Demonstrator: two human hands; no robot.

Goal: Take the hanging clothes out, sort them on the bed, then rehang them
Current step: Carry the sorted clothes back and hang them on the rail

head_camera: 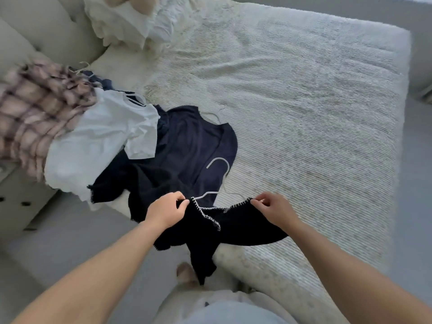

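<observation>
Pinching black top (233, 230) at bed (304, 113) edge, both hands (167, 212) (275, 208), open bedspread right

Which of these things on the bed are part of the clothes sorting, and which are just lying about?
Part of the job:
black garment with white stitching, held by left hand and right hand
white hanger
navy garment
white T-shirt
plaid shirt

Lying about:
white pillows
bed cover

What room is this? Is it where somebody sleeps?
Most likely a bedroom. There is a big bed with a pale ribbed cover, ruffled pillows at its head, and clothes on hangers laid out on it, such as a white T-shirt. Both hands hold a black top.
</observation>
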